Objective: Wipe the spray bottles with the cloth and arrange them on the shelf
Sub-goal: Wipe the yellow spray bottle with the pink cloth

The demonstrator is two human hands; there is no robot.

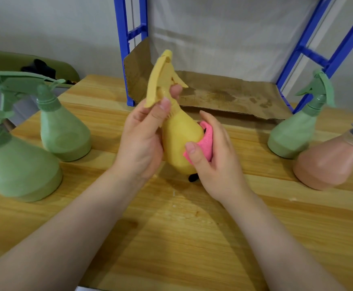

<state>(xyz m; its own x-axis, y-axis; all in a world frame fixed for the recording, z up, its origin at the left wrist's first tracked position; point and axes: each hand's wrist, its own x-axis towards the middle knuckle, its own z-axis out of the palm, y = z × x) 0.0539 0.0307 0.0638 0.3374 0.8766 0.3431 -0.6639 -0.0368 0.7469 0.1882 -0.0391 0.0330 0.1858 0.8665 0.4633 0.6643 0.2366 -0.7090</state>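
Yellow spray bottle (179,141) was gripped at the neck by left hand (142,141), tilted above the surface (171,227); pink cloth (203,141) was pressed against its right side by right hand (215,162), fingers curled.

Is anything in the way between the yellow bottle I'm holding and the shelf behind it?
Nothing visible blocks it. The yellow plastic spray bottle sits in front of the blue metal shelf, whose brown cardboard liner is bare; the green spray bottles stand off to the sides.

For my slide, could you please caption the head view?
Left hand grips a yellow spray bottle while the right hand wipes it with a pink cloth.
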